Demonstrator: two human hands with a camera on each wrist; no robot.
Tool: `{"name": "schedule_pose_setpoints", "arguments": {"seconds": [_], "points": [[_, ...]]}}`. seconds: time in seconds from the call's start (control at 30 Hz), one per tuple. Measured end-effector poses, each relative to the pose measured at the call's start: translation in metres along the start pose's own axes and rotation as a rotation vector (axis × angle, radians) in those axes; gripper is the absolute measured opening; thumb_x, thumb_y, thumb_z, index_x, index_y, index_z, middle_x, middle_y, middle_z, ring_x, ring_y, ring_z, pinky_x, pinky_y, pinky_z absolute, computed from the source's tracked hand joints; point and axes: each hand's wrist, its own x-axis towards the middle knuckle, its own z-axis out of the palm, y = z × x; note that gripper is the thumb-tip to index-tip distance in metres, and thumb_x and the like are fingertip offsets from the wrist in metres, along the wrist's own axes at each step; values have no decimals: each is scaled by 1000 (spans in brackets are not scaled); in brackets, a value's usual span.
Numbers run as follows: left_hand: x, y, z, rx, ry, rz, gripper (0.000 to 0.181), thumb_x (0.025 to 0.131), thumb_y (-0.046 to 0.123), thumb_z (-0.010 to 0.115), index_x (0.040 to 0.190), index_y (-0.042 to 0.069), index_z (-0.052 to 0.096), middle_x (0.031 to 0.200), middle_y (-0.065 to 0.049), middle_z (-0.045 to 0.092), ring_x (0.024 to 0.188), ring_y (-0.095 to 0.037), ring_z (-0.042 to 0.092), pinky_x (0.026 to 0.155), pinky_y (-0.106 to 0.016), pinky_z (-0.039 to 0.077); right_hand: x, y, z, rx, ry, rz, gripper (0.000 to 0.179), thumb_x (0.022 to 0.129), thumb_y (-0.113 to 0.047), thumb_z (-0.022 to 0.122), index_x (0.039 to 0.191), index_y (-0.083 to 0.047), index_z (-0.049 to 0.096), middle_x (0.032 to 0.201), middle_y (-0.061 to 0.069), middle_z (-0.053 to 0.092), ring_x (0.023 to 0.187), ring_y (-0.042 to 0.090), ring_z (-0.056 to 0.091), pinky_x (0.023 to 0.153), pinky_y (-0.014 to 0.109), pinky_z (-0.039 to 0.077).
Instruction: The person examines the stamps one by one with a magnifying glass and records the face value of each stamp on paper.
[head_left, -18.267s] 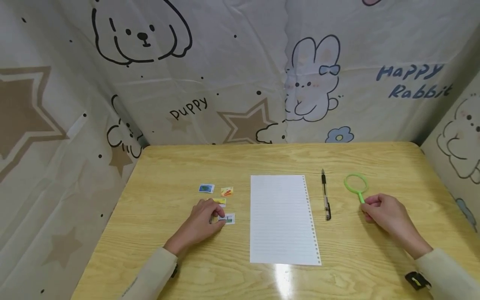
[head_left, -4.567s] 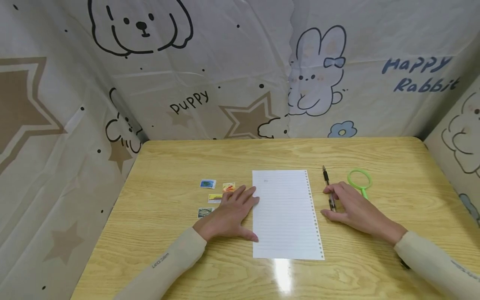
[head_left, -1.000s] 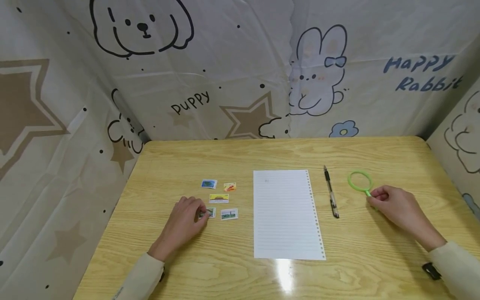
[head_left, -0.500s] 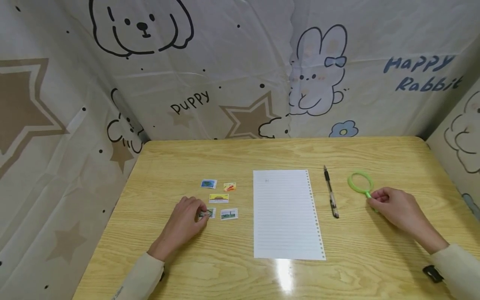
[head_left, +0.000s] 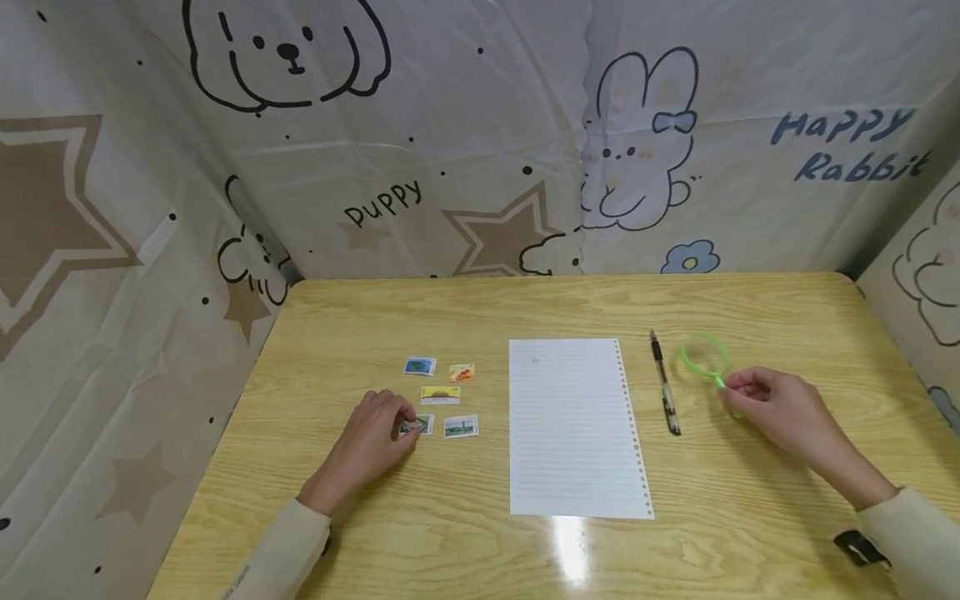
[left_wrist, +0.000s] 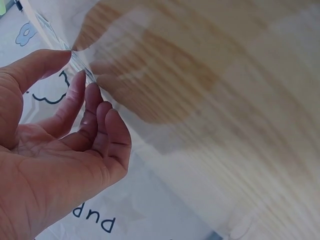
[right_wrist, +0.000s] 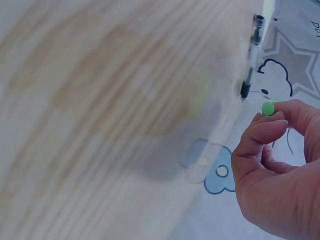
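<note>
My left hand [head_left: 367,446] is at the lower-left postage stamp [head_left: 426,423], its thumb and bent fingers at the stamp and covering part of it. In the left wrist view the thumb tip [left_wrist: 65,55] is a little apart from the other fingertips at the tabletop. Right beside that stamp lies another stamp [head_left: 461,427] with a green and white picture. On the right, my right hand [head_left: 787,408] pinches the handle of a green magnifying glass [head_left: 705,373], whose ring is blurred. The green handle end [right_wrist: 268,108] pokes out between thumb and finger in the right wrist view.
Behind the left hand lie a yellow stamp [head_left: 440,395], an orange stamp [head_left: 462,372] and a blue stamp [head_left: 421,366]. A lined sheet [head_left: 577,433] with a small pen mark lies mid-table, with a black pen [head_left: 665,383] to its right. Printed cloth [head_left: 480,142] surrounds the table.
Over the last half second the right hand has shifted the magnifying glass slightly left; the left hand stays at its stamp. Earlier, the right hand was at the pen and the left beside the sheet.
</note>
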Motion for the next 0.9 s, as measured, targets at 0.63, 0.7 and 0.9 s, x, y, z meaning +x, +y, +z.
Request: {"name": "schedule_pose_setpoints", "arguments": {"seconds": [0.63, 0.7, 0.9], "points": [[3, 4, -2, -1, -60, -70, 13, 97, 9, 82, 98, 7, 69, 92, -1, 58, 93, -27, 48, 86, -50, 39, 5, -40, 9, 117, -2, -65, 28, 107, -20, 73, 115, 7, 71, 98, 11, 71, 80, 11, 61, 63, 24, 50], [3, 4, -3, -4, -59, -69, 13, 97, 8, 82, 99, 7, 69, 92, -2, 59, 93, -27, 48, 85, -50, 38, 6, -45, 11, 135, -7, -70, 28, 107, -20, 73, 115, 7, 71, 97, 10, 71, 79, 11, 61, 64, 24, 50], [4, 7, -5, -10, -57, -63, 11, 97, 8, 81, 99, 7, 69, 91, -1, 57, 91, -26, 47, 84, -48, 37, 8, -57, 16, 206, -47, -48, 29, 107, -19, 72, 117, 9, 69, 102, 13, 71, 85, 9, 65, 67, 23, 53]]}}
